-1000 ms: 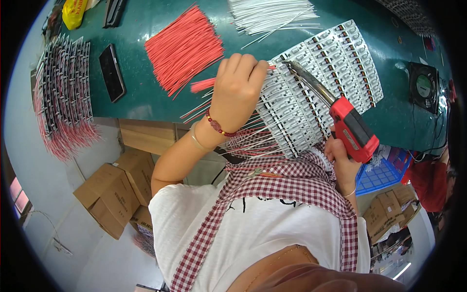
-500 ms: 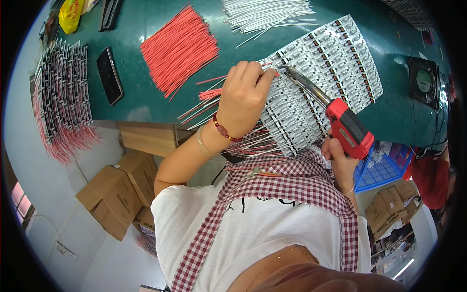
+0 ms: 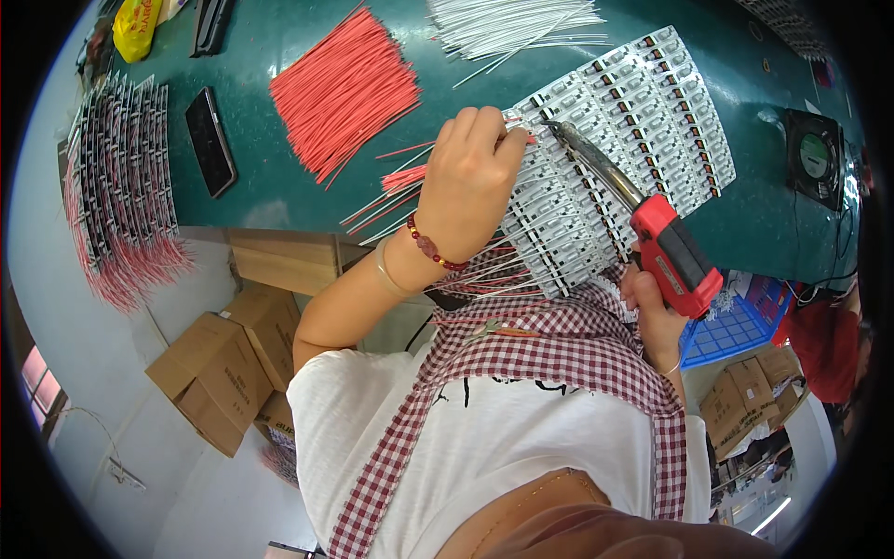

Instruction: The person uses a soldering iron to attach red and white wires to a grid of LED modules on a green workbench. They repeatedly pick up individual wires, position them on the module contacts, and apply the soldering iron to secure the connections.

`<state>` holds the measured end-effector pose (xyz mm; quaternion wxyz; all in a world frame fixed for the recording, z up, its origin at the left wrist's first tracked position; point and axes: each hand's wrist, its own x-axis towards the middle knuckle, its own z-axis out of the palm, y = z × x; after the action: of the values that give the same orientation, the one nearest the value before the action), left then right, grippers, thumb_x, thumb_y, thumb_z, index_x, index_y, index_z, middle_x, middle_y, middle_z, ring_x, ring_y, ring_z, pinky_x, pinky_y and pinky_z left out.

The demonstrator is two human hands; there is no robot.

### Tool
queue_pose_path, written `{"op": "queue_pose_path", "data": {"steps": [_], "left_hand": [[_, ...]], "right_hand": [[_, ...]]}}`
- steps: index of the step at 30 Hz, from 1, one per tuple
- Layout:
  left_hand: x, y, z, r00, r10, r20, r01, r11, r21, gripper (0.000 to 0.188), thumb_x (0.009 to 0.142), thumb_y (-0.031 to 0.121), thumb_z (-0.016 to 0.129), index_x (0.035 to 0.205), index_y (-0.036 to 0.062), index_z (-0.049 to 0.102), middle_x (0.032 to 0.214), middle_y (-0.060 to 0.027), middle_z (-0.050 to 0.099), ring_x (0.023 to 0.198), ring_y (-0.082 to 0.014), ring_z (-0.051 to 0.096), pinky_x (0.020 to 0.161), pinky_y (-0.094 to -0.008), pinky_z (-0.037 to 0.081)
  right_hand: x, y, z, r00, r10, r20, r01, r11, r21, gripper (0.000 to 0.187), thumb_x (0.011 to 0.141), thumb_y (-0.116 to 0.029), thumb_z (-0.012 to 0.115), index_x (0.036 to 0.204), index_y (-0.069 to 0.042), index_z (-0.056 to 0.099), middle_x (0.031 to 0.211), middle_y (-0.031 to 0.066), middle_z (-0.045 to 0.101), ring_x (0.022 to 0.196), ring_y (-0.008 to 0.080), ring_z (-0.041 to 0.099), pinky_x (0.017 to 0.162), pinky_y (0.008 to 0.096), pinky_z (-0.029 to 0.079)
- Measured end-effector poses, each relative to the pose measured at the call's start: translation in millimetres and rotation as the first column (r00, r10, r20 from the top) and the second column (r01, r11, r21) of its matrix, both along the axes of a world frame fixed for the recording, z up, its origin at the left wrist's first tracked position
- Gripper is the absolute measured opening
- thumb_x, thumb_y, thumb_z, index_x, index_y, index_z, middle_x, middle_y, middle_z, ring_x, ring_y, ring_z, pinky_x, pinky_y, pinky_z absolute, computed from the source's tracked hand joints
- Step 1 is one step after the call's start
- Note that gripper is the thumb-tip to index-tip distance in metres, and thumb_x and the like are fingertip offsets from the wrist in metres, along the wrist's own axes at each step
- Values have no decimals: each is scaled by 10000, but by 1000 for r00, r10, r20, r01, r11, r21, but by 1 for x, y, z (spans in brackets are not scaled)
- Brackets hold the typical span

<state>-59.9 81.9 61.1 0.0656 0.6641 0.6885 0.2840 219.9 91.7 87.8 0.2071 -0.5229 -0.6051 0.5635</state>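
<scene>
On the green table [image 3: 279, 196], the left hand [image 3: 470, 182] pinches a red wire [image 3: 410, 175] against the white panel of circuit strips [image 3: 619, 158]. The right hand [image 3: 656, 312] grips a red soldering gun [image 3: 666, 252], its metal tip resting on the panel just beside the left fingertips (whether it touches the wire is hard to tell). A heap of red wires [image 3: 345, 88] lies to the left, white wires [image 3: 507, 23] farther off, and a black phone [image 3: 209, 140] further left.

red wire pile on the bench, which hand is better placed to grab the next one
Left. The left hand rests on the white strip panel right beside the red wire pile; the right hand grips the red soldering gun.
</scene>
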Motion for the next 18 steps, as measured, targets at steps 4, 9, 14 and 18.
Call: {"op": "queue_pose_path", "data": {"steps": [4, 9, 14, 18], "left_hand": [[4, 0, -2, 1000, 0, -15, 0, 1000, 1, 196, 729, 8, 660, 920, 24, 702, 808, -77, 509, 771, -241, 536, 690, -358, 457], [5, -3, 0, 998, -23, -65, 26, 999, 38, 234, 732, 16, 663, 962, 30, 706, 810, -60, 513, 767, -233, 532, 677, -347, 436], [14, -8, -6, 999, -34, -8, 34, 993, 114, 251, 724, 13, 663, 970, 28, 710, 815, -54, 522, 756, -225, 523, 678, -343, 433], [17, -10, -7, 1000, -18, 7, 17, 996, 87, 251, 718, 4, 664, 964, 26, 711, 809, -60, 514, 757, -227, 527, 682, -344, 439]], "right_hand": [[3, 0, 2, 999, -29, -20, 29, 999, -35, 398, 938, -226, 644, 1222, 38, 553, 674, 58, 552, 540, 106, 461, 511, 250, 360], [3, 1, 8, 990, -28, -142, 14, 995, -102, 416, 939, -267, 656, 1221, 23, 559, 671, 61, 554, 538, 106, 464, 508, 249, 358], [10, 1, 6, 988, -24, -153, 2, 990, -141, 351, 934, -225, 661, 1169, 20, 572, 696, 59, 570, 558, 102, 480, 516, 248, 374], [12, -1, 11, 983, -96, -155, 55, 966, -253, 124, 910, -88, 706, 977, 0, 648, 822, 19, 611, 679, 91, 547, 598, 257, 452]]}}
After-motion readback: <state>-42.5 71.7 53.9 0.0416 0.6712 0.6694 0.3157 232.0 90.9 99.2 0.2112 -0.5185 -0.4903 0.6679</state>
